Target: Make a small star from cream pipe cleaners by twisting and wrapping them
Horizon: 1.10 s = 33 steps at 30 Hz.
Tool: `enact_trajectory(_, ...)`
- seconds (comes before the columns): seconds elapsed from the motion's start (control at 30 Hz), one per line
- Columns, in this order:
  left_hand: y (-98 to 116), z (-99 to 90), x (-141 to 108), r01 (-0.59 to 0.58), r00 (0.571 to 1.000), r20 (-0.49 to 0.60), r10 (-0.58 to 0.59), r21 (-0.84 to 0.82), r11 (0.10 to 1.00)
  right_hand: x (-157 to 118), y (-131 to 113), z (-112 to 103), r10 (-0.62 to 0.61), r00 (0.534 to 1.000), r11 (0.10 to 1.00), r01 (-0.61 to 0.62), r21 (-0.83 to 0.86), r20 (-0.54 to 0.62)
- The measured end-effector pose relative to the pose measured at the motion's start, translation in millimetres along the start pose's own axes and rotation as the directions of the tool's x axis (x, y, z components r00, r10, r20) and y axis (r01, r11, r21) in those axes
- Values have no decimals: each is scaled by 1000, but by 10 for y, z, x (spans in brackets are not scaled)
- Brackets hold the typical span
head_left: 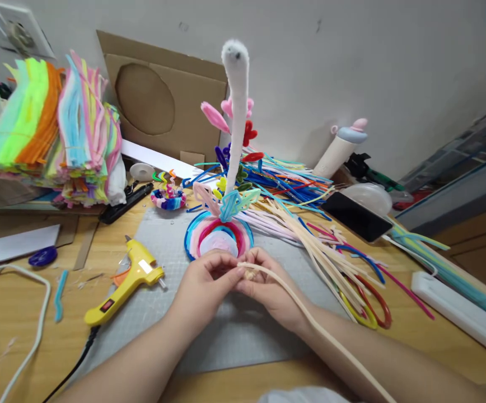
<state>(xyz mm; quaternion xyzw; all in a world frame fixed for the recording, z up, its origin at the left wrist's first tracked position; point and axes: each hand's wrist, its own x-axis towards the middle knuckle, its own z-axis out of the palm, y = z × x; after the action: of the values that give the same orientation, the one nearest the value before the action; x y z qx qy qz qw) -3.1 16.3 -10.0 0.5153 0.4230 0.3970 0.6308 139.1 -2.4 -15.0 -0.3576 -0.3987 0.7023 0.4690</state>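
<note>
A long cream pipe cleaner (310, 313) runs from my fingertips down across my right forearm. The thumb and fingers of my left hand (209, 280) pinch its end. Facing it, my right hand (268, 288) is closed on a small coiled cream part, mostly hidden by the fingers. Just beyond my hands is a round striped base (192, 238) in blue, pink and red. A tall white fuzzy stem (238, 112) rises behind it, with pink, red and green petal shapes and a turquoise bow (229, 206) around its lower part.
To the left lies a yellow glue gun (136, 274) with a black cord. Bundles of coloured pipe cleaners (33, 117) stand at the back left. Loose cream pipe cleaners (322, 252), a phone (356, 215) and a white power strip (457, 313) lie to the right. Cardboard (196, 95) leans on the wall.
</note>
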Motion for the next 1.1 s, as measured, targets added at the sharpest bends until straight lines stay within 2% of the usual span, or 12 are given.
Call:
enact_trajectory(0.1, 24, -1, 1, -71, 997, -22, 74, 119, 990, -5, 17, -8, 4, 1000, 1000, -4, 6, 20)
enact_trajectory(0.2, 75, -21, 1, -89, 995, -33, 93, 123, 988, -5, -16, -103, -20, 1000, 1000, 21, -20, 15)
enact_trajectory(0.33, 118, -40, -7, -25, 1000, -10, 26, 107, 994, -16, -133, -276, -59, 996, 991, 52, -120, -59)
enact_trajectory(0.4, 120, -36, -14, 22, 999, 25, -24, 87, 996, -44, -201, -302, -39, 999, 980, 32, -195, -32)
enact_trajectory(0.57, 95, -13, -24, 31, 991, 128, -49, 133, 991, -139, -271, -192, -53, 998, 852, 57, -520, 23)
enact_trajectory(0.67, 74, 1, -15, 97, 981, 161, -111, 88, 991, -160, -244, -157, -61, 998, 795, 54, -604, 10)
enact_trajectory(0.73, 63, 13, -8, 157, 973, 167, -157, 15, 988, -154, -214, -162, -72, 997, 804, 45, -592, -23)
enact_trajectory(0.8, 61, 28, -3, 188, 972, 156, -178, -51, 981, -140, -182, -167, -83, 994, 853, 34, -522, -71)
enact_trajectory(0.93, 77, 77, -12, 168, 981, 123, -149, -168, 971, -112, -116, -126, -62, 979, 958, 4, -287, -194)
enact_trajectory(1.03, 80, 116, -26, 167, 979, 152, -136, -221, 961, -102, -73, -77, -50, 963, 986, 5, -168, -264)
enact_trajectory(1.1, 69, 131, -32, 184, 976, 156, -152, -220, 958, -101, -58, -59, -47, 962, 990, 8, -142, -268)
